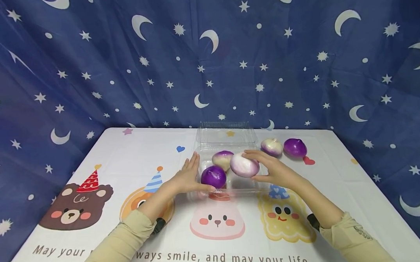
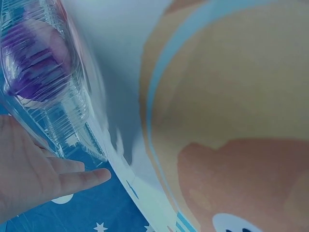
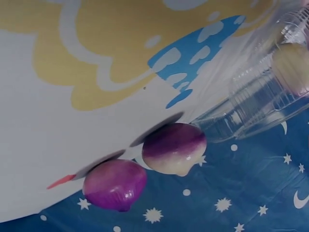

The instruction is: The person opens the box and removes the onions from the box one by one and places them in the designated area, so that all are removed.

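Note:
My right hand (image 1: 273, 169) grips a pale onion (image 1: 244, 165), whitish with a purple tinge, over the right part of a clear plastic box (image 1: 245, 183). Inside the box, a deep purple onion (image 1: 213, 177) lies at the front left, with a purple-and-cream onion (image 1: 222, 159) behind it. My left hand (image 1: 187, 178) rests along the box's left side, fingers straight and thumb by the front rim. In the left wrist view, the fingers of that hand (image 2: 34, 174) stretch beside the ribbed wall. The right wrist view does not show the right hand.
The box's lid (image 1: 226, 136) stands open toward the back. Right of the box, a cream-and-purple onion (image 1: 272, 147) and a purple onion (image 1: 295, 148) sit on the printed white tablecloth (image 1: 154, 145). A blue star-and-moon curtain (image 1: 179, 69) hangs behind the table.

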A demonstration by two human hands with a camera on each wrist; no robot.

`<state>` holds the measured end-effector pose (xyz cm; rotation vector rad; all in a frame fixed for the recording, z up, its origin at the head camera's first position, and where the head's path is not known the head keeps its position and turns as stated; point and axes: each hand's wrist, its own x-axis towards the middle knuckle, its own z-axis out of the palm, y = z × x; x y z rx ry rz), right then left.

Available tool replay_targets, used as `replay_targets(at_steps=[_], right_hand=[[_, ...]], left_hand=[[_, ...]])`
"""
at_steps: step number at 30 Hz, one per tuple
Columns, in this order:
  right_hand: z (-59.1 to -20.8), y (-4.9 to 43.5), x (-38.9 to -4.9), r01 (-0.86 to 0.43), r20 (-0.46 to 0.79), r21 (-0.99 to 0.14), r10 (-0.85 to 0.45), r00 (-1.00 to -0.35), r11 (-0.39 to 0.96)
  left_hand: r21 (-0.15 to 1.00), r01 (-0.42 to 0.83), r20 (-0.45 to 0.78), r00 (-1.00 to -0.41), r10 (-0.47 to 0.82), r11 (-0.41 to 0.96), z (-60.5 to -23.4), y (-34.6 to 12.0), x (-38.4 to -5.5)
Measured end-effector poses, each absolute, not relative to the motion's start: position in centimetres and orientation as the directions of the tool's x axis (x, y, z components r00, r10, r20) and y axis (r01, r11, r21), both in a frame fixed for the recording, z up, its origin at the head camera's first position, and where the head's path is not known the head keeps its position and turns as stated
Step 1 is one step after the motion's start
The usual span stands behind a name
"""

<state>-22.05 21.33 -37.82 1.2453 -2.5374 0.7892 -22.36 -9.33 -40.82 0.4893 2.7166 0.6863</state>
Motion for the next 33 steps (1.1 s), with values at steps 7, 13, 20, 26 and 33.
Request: replay_targets(at_steps=[7,13,20,26,33], right_hand=[[-37.7,21.3,-21.2,-0.761,0.440,-0.439,-0.625,-0.645,0.477],[-37.6,21.3,-20.9,-0.751,0.466,-0.456,-0.590,-0.659,0.478],[-37.5,21.2,-20.2,-0.694,0.484,-0.581,-0.504,-0.715,0.427],[-37.2,21.7,-19.8,-0.665,0.503,-0.650,-0.448,-0.740,0.368],[-37.2,22.7,-19.4,-0.648,0.508,-0.692,-0.424,-0.750,0.317]], left_hand=[[0.512,0.244,-0.204,-0.897,0.393,0.824,-41.1,-9.4,-22.2],[0.505,0.245,-0.197,-0.901,0.387,0.828,-41.3,-9.5,-22.5],[0.499,0.244,-0.202,-0.901,0.385,0.832,-41.4,-9.6,-22.5],[0.494,0.247,-0.194,-0.903,0.383,0.834,-41.2,-9.6,-22.5],[0.495,0.252,-0.199,-0.899,0.391,0.832,-40.8,-9.4,-22.4]])
